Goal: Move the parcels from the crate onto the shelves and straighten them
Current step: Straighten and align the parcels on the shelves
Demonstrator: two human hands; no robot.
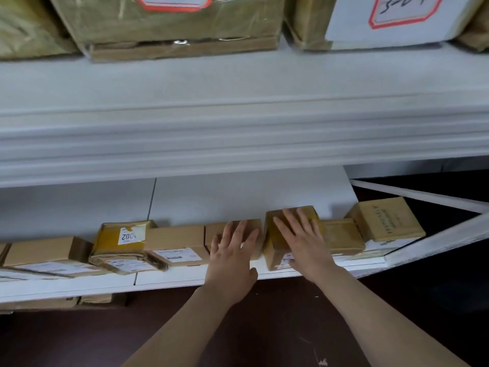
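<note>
A row of brown parcels lines the front of the white lower shelf (238, 197). My left hand (231, 254) lies flat, fingers straight, on a low cardboard parcel (255, 225) near the middle. My right hand (300, 238) rests with spread fingers on top of a taller taped parcel (275, 242) just to the right. Left of them sit a flat labelled box (176, 243) and a yellow-taped parcel marked 2002 (124, 237). To the right are a flat brown parcel (342, 235) and a tilted box (385, 219). No crate is in view.
The upper shelf (238, 83) carries large wrapped cartons (172, 25) and a white box with a red-framed label (397, 17). A white diagonal brace (436, 237) bounds the lower shelf at the right. More parcels (95, 299) sit below the shelf at the left. The floor is dark.
</note>
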